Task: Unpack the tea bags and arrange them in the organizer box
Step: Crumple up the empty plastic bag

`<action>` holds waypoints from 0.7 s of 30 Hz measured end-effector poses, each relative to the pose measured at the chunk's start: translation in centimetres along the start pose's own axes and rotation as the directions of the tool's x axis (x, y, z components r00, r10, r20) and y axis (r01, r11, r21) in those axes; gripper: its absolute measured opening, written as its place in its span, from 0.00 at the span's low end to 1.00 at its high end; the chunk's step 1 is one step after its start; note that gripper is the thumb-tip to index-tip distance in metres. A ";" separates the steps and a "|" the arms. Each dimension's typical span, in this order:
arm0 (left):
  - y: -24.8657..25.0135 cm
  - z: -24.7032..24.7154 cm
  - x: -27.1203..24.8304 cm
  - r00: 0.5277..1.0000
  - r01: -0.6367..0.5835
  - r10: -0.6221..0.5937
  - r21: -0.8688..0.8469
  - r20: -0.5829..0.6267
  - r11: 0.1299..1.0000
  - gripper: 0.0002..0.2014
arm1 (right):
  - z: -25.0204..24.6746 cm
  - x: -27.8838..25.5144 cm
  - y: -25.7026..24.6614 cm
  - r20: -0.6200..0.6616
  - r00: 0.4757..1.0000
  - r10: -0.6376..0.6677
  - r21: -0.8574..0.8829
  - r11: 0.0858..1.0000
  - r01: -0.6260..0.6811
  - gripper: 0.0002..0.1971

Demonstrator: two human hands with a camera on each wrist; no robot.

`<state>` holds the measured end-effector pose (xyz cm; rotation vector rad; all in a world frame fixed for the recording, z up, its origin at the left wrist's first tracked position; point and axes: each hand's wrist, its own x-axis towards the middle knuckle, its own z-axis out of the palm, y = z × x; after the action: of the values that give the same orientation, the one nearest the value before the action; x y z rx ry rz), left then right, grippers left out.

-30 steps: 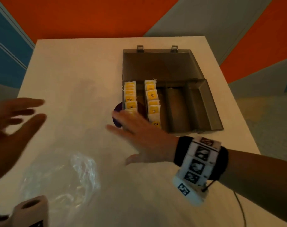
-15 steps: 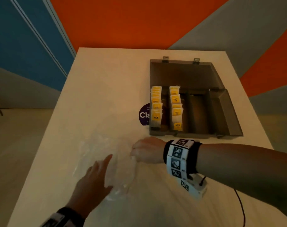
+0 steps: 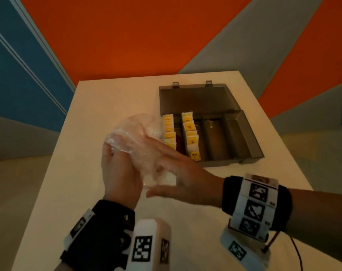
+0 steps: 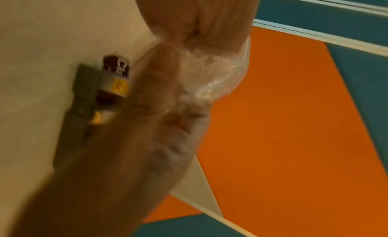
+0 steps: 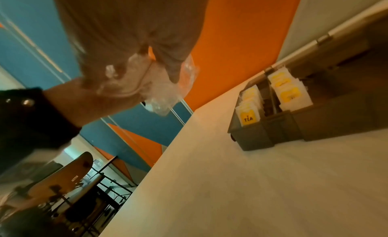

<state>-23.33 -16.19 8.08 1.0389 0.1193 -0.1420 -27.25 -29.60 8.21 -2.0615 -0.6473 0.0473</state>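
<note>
We see both hands raised above the table [image 3: 99, 106], the left hand [image 3: 119, 173] gripping a crumpled clear plastic bag [image 3: 135, 133] and the right hand [image 3: 185, 177] flat against it, so they and the bag block the way to the organizer box [image 3: 250, 141] from its near left. Two rows of tea bags [image 3: 191, 137] fill its two left compartments, while the compartments to their right stand open from above. The raised lid [image 3: 195, 98] walls off the far side.

Head view high, facing down — wrist views close, sharing the organizer box [image 3: 211, 124].
</note>
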 end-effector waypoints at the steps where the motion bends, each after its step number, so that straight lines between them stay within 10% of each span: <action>1: 0.6 0.8 -0.2 0.996 0.059 -0.055 -0.053 0.073 0.997 0.21 | -0.2 -0.8 0.0 0.017 1.000 -0.012 -0.055 0.998 0.012 0.13; 5: 1.6 3.9 -2.9 0.936 0.248 -0.193 -0.164 0.295 0.955 0.21 | -2.6 -3.5 -0.4 -0.062 0.998 0.014 -0.088 0.996 -0.020 0.21; 9: -0.1 6.4 -4.9 0.940 0.158 -0.146 -0.013 0.308 0.987 0.31 | -4.6 -6.4 -1.2 -0.207 0.978 0.039 -0.126 0.990 -0.066 0.12; 14: -1.1 8.2 -5.4 0.935 0.100 -0.081 -0.036 0.345 0.994 0.32 | -6.8 -7.7 -2.4 -0.428 0.879 0.208 0.027 0.976 -0.217 0.36; 17: -0.8 9.1 -5.5 0.897 0.169 -0.133 -0.048 0.421 0.984 0.33 | -7.6 -7.0 -2.5 -0.333 0.922 0.196 -0.103 0.965 -0.242 0.44; 21: -1.2 8.6 -4.2 0.856 0.315 -0.244 -0.087 0.456 0.945 0.33 | -7.9 -5.4 -3.8 -0.113 0.918 0.381 0.160 0.918 -0.362 0.47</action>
<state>-27.39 -23.99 12.05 0.8023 -0.1307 -0.6229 -31.29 -36.68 14.45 -2.0071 -0.1507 0.1584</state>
